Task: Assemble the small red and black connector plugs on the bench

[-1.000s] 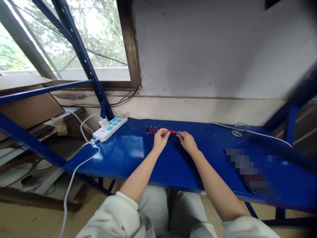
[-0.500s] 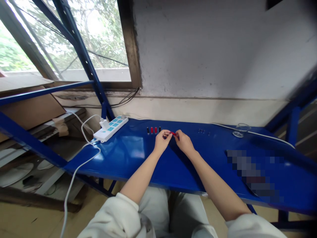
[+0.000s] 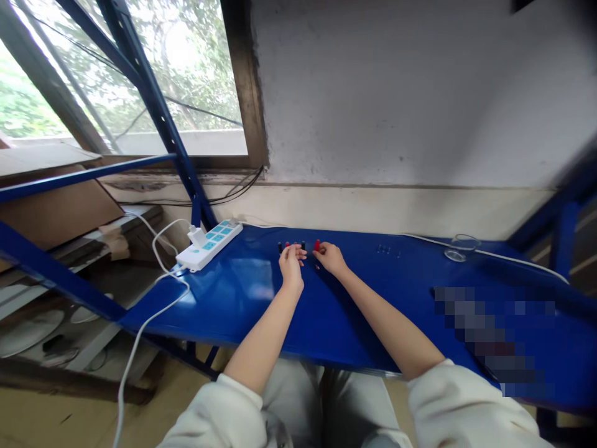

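Observation:
My right hand [image 3: 332, 258] pinches a small red cylinder [image 3: 318, 245], held upright just above or on the blue table; I cannot tell whether its lower end touches. To the left, my left hand [image 3: 291, 266] has its fingers apart, with nothing visible in them. It is in front of a short row of similar small pieces. A black cylinder [image 3: 280, 247] stands at the row's left end, and another black cylinder [image 3: 303, 246] stands just right of my left fingertips. Between them, red pieces [image 3: 287, 244] are mostly hidden behind that hand.
The blue table [image 3: 237, 311] bears a white power strip [image 3: 209, 246] with a plugged-in cable at the left. Several tiny clear pieces [image 3: 383, 249] and a clear round dish [image 3: 455, 255] lie to the right. A blurred-out dark object [image 3: 485, 336] is at the front right.
My hands have parted. My right hand has moved slightly left and now holds the red cylinder upright. My left hand has let go of it and moved left, in front of the row.

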`<move>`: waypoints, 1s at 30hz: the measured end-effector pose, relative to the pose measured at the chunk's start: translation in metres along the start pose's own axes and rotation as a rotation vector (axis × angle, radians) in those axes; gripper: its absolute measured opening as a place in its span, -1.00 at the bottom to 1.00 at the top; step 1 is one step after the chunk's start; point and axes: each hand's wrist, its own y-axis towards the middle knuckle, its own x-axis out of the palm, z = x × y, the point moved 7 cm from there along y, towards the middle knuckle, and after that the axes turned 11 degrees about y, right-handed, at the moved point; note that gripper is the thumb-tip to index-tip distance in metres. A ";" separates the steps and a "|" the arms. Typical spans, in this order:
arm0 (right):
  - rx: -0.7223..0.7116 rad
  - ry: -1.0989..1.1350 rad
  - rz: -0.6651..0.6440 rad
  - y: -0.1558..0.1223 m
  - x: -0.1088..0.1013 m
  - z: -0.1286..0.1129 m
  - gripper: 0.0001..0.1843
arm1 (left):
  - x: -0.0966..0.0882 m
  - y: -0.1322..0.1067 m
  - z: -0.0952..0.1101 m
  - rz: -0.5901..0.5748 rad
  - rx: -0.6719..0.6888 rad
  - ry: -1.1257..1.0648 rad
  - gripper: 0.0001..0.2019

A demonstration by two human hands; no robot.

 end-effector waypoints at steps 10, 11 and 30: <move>0.083 -0.259 -0.093 0.007 0.016 0.008 -0.83 | 0.000 0.000 0.002 -0.001 0.041 0.094 -0.76; 0.101 -0.271 -0.102 0.006 0.016 0.007 -0.82 | 0.000 0.001 0.003 -0.006 0.070 0.131 -0.75; -0.068 -0.209 0.032 -0.062 -0.051 -0.003 -0.76 | 0.044 -0.041 0.013 -0.433 0.800 1.168 -0.71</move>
